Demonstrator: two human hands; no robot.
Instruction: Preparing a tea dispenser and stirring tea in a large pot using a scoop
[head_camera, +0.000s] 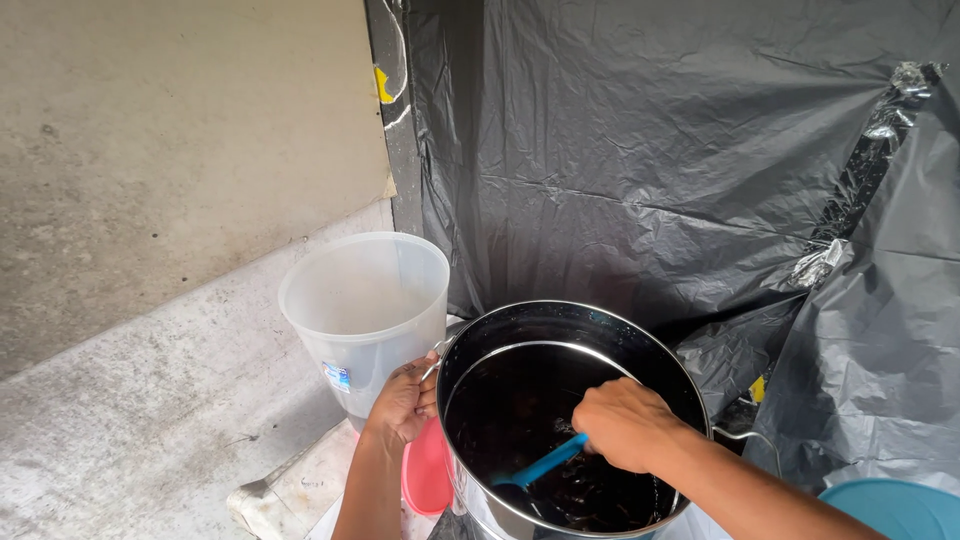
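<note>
Gripping a blue ladle (540, 466) inside the steel pot (690, 375), the right hand (625, 425) works while the left hand (402, 400) clasps the clear bucket (365, 305).

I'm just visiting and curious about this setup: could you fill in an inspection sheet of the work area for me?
Surface: rough grey concrete ledge beside a plain wall.
Job's things: large steel pot of dark liquid; blue ladle dipped in it; clear plastic bucket beside the pot.
Clutter: pink lid below the bucket; teal basin at the lower right corner.
Grippers: left hand grips the pot's handle; right hand holds the ladle.
Cables: nothing seen.
Surroundings: black plastic sheet hung behind the pot, patched with silver tape.
</note>
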